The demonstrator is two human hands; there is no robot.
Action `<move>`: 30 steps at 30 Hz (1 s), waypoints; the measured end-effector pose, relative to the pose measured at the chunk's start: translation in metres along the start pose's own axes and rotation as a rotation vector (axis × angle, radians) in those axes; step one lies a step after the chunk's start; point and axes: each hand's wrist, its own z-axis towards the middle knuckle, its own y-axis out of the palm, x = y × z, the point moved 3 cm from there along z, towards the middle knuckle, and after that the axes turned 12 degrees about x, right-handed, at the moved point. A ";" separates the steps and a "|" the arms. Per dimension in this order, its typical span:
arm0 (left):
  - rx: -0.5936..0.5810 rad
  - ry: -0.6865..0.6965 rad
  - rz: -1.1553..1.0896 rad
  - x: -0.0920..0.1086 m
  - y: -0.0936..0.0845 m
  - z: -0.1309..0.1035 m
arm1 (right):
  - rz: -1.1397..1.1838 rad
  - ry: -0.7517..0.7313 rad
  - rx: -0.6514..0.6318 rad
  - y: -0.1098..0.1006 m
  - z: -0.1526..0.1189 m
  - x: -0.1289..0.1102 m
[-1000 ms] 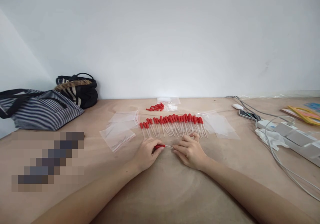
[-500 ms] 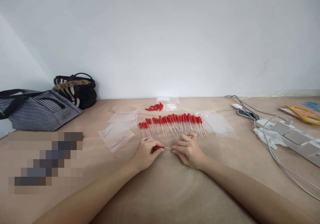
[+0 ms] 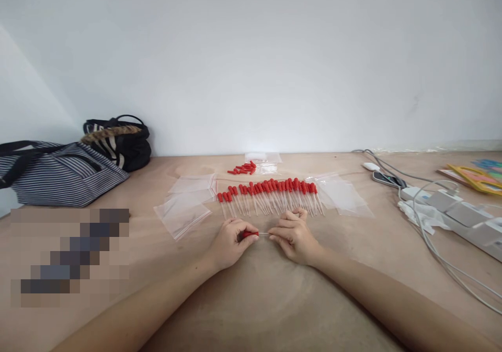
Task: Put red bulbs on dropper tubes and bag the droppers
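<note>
My left hand (image 3: 231, 242) is closed on a red rubber bulb (image 3: 251, 233). Between the hands runs a thin clear tube (image 3: 264, 233), one end at the bulb's mouth and the other pinched in the fingertips of my right hand (image 3: 294, 237). Just beyond both hands lies a row of droppers (image 3: 274, 187), red bulbs away from me and clear tips towards me. Loose red bulbs (image 3: 243, 169) form a small pile farther back, beside clear tubes (image 3: 269, 168) on a plastic bag.
Clear zip bags lie left (image 3: 182, 211) and right (image 3: 345, 197) of the row. A striped bag (image 3: 70, 174) and a black bag (image 3: 131, 145) stand at the left. Power strip (image 3: 466, 216), cables, phone-like device (image 3: 388, 179) and yellow-framed item (image 3: 476, 179) are at the right.
The hands have barely moved. My left fingers sit slightly farther forward over the red bulb, and the visible tube between the hands looks slightly thinner.
</note>
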 end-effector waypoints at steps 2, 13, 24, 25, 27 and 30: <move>0.003 0.006 -0.006 -0.001 0.001 0.000 | 0.000 -0.006 -0.010 0.001 0.001 0.000; -0.003 0.007 -0.050 -0.002 0.003 0.000 | 0.016 -0.040 -0.015 0.008 0.004 -0.003; -0.040 0.260 0.131 0.007 -0.005 0.001 | -0.051 -0.093 0.053 0.002 0.007 -0.003; -0.039 0.288 0.146 0.008 -0.008 0.001 | -0.056 -0.095 0.055 0.001 0.007 -0.004; 0.029 0.259 0.132 0.008 -0.014 0.003 | -0.057 -0.067 0.067 0.000 0.006 -0.006; 0.217 -0.070 -0.042 0.001 -0.019 0.005 | -0.032 0.084 0.116 -0.002 0.007 -0.008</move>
